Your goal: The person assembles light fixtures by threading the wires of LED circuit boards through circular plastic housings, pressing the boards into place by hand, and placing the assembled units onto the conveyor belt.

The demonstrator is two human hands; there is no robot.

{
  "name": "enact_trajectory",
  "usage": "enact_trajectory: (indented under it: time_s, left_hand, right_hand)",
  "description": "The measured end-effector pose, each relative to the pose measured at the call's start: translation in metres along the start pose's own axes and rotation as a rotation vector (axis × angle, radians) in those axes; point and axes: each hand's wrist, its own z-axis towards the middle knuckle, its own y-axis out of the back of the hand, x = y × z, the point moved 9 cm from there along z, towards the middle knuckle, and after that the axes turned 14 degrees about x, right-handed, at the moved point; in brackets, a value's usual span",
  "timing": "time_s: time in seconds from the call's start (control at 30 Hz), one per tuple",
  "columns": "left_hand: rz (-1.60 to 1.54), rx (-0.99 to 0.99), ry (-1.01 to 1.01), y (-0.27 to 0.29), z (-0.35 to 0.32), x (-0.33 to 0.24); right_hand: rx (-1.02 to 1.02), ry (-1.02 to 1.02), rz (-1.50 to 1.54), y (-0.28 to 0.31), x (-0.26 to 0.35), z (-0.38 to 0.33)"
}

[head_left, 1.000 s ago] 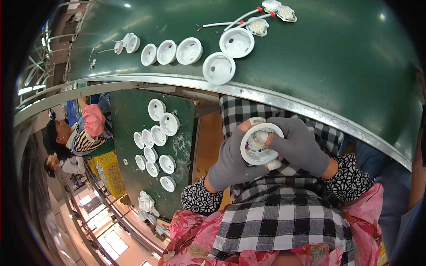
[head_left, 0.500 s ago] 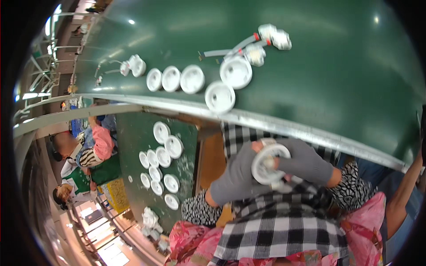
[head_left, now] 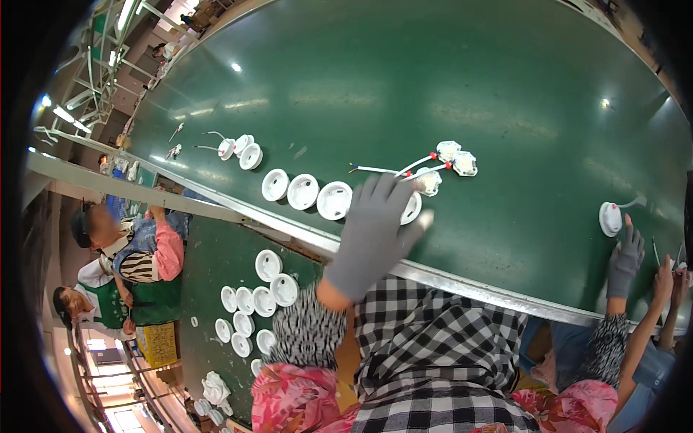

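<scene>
Partly covers white round plastic cup [head_left: 412, 209] on green table [head_left: 505, 238] with spread gray-gloved left hand [head_left: 377, 232]. Holds outstretched gray-gloved right hand [head_left: 625, 264] just beside white round wired unit [head_left: 609, 219], same table.

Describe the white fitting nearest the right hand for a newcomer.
On the big green table, far right, find the gray-gloved right hand. Just left of its index fingertip is a round white fitting. Unlike the white cups by the left hand, it sits apart, with a pale wire at its side.
</scene>
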Motion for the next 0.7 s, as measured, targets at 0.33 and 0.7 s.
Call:
enact_trajectory:
  time_s: [0.33,0.7]
  left_hand:
    - [0.638,0.311,0.080,-0.113,0.133,0.047]
    - [0.172,0.115,-0.354,-0.020,0.001,-0.101]
  right_hand:
    - [0.207,0.208,0.960,0.047,0.113,-0.071]
    - [0.536,0.550,1.889,0.137,0.230,-0.034]
